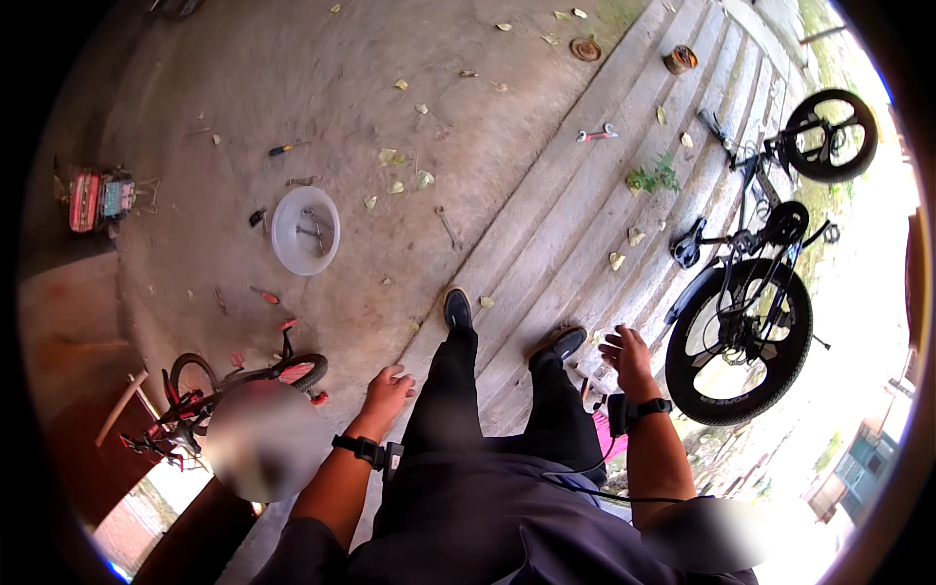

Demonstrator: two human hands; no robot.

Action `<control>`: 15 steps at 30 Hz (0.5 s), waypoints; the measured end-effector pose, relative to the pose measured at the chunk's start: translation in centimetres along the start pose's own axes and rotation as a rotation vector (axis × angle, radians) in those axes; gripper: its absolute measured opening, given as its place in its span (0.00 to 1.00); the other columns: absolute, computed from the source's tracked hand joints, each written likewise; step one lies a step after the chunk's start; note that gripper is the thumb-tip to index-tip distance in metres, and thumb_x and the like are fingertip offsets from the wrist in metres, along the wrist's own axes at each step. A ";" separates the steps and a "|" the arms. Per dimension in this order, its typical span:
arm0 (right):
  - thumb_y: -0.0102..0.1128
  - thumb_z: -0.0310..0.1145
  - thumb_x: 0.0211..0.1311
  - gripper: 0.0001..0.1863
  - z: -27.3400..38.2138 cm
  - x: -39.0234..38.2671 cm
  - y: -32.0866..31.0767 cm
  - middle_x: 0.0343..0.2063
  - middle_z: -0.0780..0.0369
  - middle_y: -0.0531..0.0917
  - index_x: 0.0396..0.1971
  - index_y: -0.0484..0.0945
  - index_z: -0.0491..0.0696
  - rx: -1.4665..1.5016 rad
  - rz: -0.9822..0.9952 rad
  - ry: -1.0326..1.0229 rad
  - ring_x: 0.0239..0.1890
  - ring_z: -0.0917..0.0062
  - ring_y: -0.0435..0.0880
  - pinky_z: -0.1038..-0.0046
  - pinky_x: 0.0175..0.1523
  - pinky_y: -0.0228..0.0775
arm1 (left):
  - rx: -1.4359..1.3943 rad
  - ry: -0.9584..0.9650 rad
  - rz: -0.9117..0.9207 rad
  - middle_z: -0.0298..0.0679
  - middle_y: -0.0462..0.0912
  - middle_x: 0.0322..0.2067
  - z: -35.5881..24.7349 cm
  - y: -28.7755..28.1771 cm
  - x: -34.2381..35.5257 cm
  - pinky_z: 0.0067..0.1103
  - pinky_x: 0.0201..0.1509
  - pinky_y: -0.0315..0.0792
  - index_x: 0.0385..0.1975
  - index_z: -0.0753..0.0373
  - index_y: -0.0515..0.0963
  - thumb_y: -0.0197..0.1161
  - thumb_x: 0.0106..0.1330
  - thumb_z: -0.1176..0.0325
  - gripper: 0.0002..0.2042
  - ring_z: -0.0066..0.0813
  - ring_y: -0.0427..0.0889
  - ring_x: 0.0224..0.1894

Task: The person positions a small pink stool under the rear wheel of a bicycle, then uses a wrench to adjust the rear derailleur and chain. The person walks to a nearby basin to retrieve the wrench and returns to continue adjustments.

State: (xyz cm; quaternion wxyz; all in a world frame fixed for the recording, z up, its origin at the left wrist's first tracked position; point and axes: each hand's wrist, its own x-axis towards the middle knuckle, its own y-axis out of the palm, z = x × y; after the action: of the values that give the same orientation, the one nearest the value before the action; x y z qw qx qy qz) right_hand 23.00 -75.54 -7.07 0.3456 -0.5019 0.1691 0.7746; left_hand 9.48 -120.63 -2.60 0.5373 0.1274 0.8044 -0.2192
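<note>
My left hand (390, 392) hangs over the edge of the ridged concrete, with its fingers loosely bent and nothing visible in them. My right hand (627, 353) is held out with its fingers spread, also holding nothing. Nearest to it, on the right, a black bicycle (751, 229) stands upside down on its saddle (688, 244) and handlebar, wheels up. Neither hand touches the bicycle. A black strap with a small device sits on each wrist. Below the left hand's side, a red and black bicycle (234, 375) stands upright.
On the ground lie a white plastic tub (281, 232) with metal tools in it, a wrench (448, 227), a red-handled wrench (597, 134) and two screwdrivers. A rusty can (681, 59) stands farther off. Dry leaves and a green plant (655, 175) are on the ridged concrete.
</note>
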 end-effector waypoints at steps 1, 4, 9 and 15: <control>0.52 0.48 0.68 0.26 0.5 0.0 2.5 0.42 0.55 0.81 0.56 0.69 0.44 -0.028 -0.003 -0.005 0.36 0.70 0.83 0.70 0.41 0.74 | -0.038 0.009 -0.020 0.42 0.83 0.39 0.2 -1.7 0.4 0.22 0.33 0.74 0.57 0.66 0.69 0.59 0.66 0.65 0.21 0.27 0.84 0.36; 0.53 0.50 0.68 0.25 2.7 0.2 10.1 0.41 0.57 0.81 0.54 0.71 0.44 -0.171 0.111 -0.038 0.35 0.72 0.83 0.71 0.41 0.74 | -0.091 0.021 -0.081 0.41 0.83 0.39 1.1 -6.8 1.2 0.22 0.33 0.75 0.56 0.67 0.69 0.59 0.66 0.65 0.20 0.28 0.84 0.36; 0.55 0.44 0.67 0.21 6.5 0.2 20.2 0.36 0.58 0.82 0.50 0.73 0.44 -0.333 0.203 -0.086 0.30 0.74 0.83 0.74 0.33 0.73 | -0.186 -0.041 -0.145 0.43 0.83 0.39 1.9 -10.8 0.6 0.24 0.35 0.75 0.57 0.67 0.68 0.57 0.67 0.65 0.21 0.30 0.84 0.37; 0.55 0.46 0.66 0.20 10.4 1.7 25.8 0.34 0.58 0.83 0.49 0.74 0.46 -0.517 0.266 -0.082 0.29 0.74 0.84 0.74 0.33 0.73 | -0.346 -0.141 -0.180 0.42 0.84 0.40 2.4 -11.4 -0.3 0.23 0.35 0.76 0.58 0.68 0.69 0.60 0.65 0.63 0.24 0.29 0.85 0.38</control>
State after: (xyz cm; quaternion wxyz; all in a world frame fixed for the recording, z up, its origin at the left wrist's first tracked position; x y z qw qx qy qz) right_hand -2.53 -86.77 -6.26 0.1084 -0.5149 0.0164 0.8502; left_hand 6.57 -131.74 -0.62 0.5843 -0.0550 0.7986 -0.1332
